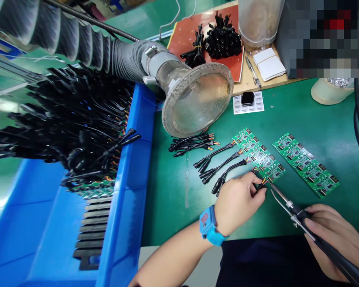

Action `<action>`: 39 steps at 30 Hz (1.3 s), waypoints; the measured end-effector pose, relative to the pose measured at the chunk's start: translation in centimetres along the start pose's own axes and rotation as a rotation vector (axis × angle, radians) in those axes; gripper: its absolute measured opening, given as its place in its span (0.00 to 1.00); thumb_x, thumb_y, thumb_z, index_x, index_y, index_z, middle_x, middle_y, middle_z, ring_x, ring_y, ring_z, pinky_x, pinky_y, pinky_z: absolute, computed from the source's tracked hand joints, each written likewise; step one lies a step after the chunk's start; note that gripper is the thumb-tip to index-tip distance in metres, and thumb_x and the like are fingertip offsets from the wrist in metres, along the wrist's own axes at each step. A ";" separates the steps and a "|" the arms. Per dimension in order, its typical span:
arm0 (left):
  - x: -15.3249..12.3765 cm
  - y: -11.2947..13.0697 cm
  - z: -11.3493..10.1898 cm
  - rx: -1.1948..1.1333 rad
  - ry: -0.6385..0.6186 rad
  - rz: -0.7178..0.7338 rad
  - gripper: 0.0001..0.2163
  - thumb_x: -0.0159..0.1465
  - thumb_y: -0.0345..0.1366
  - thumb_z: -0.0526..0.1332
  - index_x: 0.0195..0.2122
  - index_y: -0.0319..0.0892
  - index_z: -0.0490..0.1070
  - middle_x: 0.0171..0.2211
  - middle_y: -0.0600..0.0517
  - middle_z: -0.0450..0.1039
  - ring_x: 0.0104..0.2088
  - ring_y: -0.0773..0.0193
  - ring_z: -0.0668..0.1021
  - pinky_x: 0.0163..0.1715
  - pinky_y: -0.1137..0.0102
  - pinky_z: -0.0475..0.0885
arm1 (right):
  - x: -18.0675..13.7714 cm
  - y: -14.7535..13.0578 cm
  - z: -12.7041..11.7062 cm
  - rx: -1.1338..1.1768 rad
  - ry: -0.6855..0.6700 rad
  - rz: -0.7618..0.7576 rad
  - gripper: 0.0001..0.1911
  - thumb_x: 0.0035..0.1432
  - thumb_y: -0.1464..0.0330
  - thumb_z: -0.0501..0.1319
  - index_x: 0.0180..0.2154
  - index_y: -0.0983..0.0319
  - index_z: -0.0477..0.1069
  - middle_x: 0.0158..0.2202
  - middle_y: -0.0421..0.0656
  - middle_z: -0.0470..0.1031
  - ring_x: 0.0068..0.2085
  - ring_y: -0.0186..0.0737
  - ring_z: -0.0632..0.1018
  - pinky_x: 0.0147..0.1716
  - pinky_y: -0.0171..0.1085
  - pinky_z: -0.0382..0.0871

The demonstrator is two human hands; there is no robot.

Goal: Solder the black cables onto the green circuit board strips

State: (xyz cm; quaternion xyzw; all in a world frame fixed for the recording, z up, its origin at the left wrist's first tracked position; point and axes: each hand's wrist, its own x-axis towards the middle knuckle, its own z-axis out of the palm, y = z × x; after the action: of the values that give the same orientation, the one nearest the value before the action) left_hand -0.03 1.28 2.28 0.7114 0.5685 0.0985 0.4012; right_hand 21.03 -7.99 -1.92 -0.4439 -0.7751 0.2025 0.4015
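My left hand (241, 199), with a blue wrist strap (209, 225), pinches a black cable (261, 185) by its coloured wires at the near end of a green circuit board panel (260, 153). In my right hand (332, 235) is a soldering iron (302, 217) with a thin metal feed tube alongside; its tip meets the board's edge beside those wires. Several black cables (227, 161) stick out from the panel's left edge. A second circuit board panel (306, 163) lies to the right, with no cables on it.
A fume extraction funnel (197, 99) hangs over the table (173, 215). Loose cables (193, 143) lie beneath it. On the left, a blue bin (128, 199) holds many cabled boards. Cable bundles (223, 38) rest on a red board (179, 36). A beige iron stand (329, 91) is at back right.
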 end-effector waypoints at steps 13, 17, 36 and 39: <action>0.1 0.0 0.1 0.018 0.000 -0.002 0.04 0.57 0.33 0.60 0.33 0.41 0.70 0.21 0.57 0.73 0.21 0.68 0.74 0.21 0.74 0.65 | -1.2 0.1 0.0 0.041 -0.005 0.094 0.22 0.51 0.79 0.58 0.48 0.57 0.64 0.29 0.39 0.73 0.29 0.35 0.75 0.40 0.49 0.72; 0.1 0.0 0.1 0.024 0.002 0.018 0.03 0.57 0.33 0.60 0.33 0.42 0.70 0.22 0.56 0.74 0.21 0.68 0.74 0.20 0.74 0.65 | -1.0 0.3 0.0 0.023 -0.019 0.065 0.23 0.51 0.78 0.58 0.49 0.56 0.63 0.31 0.39 0.74 0.31 0.37 0.76 0.40 0.49 0.73; 0.0 0.0 0.3 0.072 0.046 0.053 0.03 0.57 0.31 0.60 0.33 0.41 0.70 0.19 0.58 0.72 0.19 0.68 0.73 0.20 0.73 0.64 | -0.8 0.3 -0.2 -0.019 -0.042 0.006 0.26 0.50 0.80 0.59 0.51 0.59 0.61 0.31 0.40 0.74 0.31 0.36 0.76 0.40 0.47 0.72; 0.0 -0.1 0.4 0.089 0.058 0.058 0.03 0.56 0.31 0.60 0.33 0.42 0.70 0.19 0.58 0.72 0.20 0.68 0.73 0.20 0.73 0.65 | -1.2 0.4 -0.2 -0.013 -0.053 0.050 0.24 0.51 0.78 0.59 0.49 0.57 0.62 0.30 0.38 0.74 0.29 0.35 0.76 0.40 0.47 0.73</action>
State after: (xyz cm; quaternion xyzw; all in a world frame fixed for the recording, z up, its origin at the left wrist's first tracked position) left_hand 0.12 1.09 1.99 0.7416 0.5629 0.1054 0.3493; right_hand 21.76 -8.84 -2.63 -0.4602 -0.7753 0.2195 0.3727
